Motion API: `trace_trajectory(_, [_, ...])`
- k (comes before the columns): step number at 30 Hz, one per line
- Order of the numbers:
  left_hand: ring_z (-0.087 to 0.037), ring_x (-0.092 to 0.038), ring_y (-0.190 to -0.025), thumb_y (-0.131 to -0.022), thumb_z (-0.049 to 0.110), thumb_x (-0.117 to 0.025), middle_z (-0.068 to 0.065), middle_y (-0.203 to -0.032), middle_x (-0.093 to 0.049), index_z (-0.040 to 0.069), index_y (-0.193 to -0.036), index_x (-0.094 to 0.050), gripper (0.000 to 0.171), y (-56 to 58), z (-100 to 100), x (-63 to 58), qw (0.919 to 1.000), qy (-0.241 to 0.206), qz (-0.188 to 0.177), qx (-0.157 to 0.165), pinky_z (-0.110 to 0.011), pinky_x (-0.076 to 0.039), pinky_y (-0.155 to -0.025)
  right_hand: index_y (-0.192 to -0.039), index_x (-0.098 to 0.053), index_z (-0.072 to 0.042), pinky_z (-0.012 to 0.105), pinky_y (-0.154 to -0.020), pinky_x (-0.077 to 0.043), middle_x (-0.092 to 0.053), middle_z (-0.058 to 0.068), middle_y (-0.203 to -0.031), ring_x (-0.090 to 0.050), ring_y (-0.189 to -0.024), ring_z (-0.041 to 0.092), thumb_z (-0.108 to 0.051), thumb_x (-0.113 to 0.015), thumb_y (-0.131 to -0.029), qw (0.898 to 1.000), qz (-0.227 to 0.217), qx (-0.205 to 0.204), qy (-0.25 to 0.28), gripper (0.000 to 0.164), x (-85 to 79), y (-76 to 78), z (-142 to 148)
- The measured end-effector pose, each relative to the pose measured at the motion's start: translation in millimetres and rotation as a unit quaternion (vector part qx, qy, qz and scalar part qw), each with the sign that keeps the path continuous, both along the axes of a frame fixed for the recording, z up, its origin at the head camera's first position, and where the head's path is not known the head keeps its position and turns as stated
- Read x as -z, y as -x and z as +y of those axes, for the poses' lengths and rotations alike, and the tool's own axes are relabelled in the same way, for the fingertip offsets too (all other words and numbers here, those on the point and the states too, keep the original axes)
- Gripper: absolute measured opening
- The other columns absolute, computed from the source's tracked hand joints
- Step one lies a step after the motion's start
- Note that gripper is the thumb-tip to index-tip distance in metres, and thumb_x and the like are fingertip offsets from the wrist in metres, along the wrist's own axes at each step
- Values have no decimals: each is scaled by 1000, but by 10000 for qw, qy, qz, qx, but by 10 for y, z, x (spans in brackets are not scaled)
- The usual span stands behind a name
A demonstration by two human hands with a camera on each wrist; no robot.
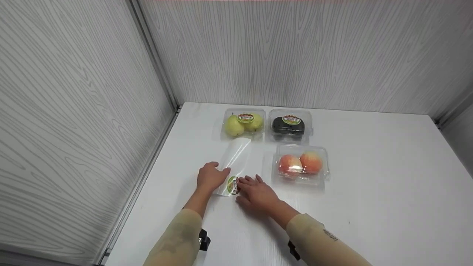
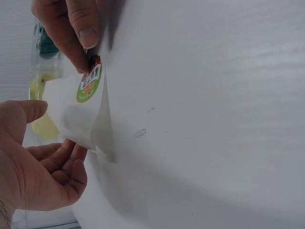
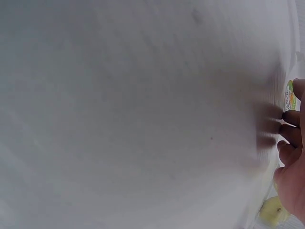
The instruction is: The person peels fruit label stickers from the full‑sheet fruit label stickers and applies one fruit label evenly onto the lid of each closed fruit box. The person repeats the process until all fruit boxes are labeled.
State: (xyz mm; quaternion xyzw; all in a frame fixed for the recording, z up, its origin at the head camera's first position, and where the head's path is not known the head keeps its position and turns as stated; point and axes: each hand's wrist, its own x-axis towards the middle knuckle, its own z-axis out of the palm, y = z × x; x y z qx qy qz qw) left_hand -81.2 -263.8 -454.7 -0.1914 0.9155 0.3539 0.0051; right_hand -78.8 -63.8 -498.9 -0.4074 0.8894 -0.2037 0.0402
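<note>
A glossy white backing sheet (image 1: 236, 157) with one oval fruit label (image 1: 233, 185) at its near end lies in front of the fruit boxes. My left hand (image 1: 212, 177) holds the sheet's left side, thumb above and fingers curled beneath, as the left wrist view shows. The sheet's near edge bends up from the table there. From the right, my right hand (image 1: 258, 194) reaches in; a fingertip touches the edge of the label (image 2: 89, 80), while its thumb stays apart. Only part of the right hand (image 3: 291, 143) enters the right wrist view.
Behind the sheet stand a clear labelled box of yellow pears (image 1: 244, 127) and a clear labelled box with dark produce (image 1: 288, 127). Right of the sheet is a clear box of two peach-coloured fruits (image 1: 301, 164), no label visible. Walls (image 1: 92, 111) bound the white table.
</note>
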Motion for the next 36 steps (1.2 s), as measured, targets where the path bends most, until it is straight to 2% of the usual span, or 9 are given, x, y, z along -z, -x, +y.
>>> trace_trajectory(4, [-40, -65, -127, -98, 36, -73, -22, -132, -70, -3, -143, -62, 60, -18, -1, -10, 9997, 163, 9, 180, -53, -49, -108, -150, -59, -2, 60, -124, -27, -57, 15, -155, -49, -147, 35, -30, -65, -105, 10000, 31, -7, 13, 53, 7, 5, -2])
trace_trajectory(8, [-39, -64, -129, -98, 36, -74, -18, -134, -71, 2, -144, -63, 58, -22, -2, -11, 9985, 438, -11, 341, -53, -49, -109, -149, -59, -2, 60, -123, -28, -57, 15, -154, -49, -146, 36, -29, -66, -104, 10000, 55, -25, 36, 52, 26, 14, -2])
trace_trajectory(18, [-38, -68, -122, -97, 30, -76, -14, -129, -74, 5, -129, -75, 41, -24, 10, -5, 9927, 1075, 155, 533, -54, -51, -102, -152, -57, -4, 60, -125, -25, -55, 13, -156, -46, -149, 34, -30, -64, -106, 9999, -151, -10, -14, 53, 33, 20, 22])
trace_trajectory(31, [-35, -71, -112, -95, 28, -78, -11, -116, -77, 7, -114, -80, 28, -36, 18, -51, 9905, 1211, 171, 622, -52, -53, -98, -149, -60, -3, 59, -125, -24, -56, 13, -156, -46, -150, 33, -31, -62, -106, 9997, -234, 61, -14, 51, 17, 16, 43])
trace_trajectory(36, [-34, -70, -107, -96, 29, -76, -9, -110, -78, 7, -108, -81, 25, -51, 44, -86, 9879, 1338, 233, 755, -53, -52, -96, -149, -60, -4, 58, -125, -23, -56, 13, -156, -45, -150, 33, -32, -64, -106, 9993, -332, 154, 41, 52, 8, 11, 54])
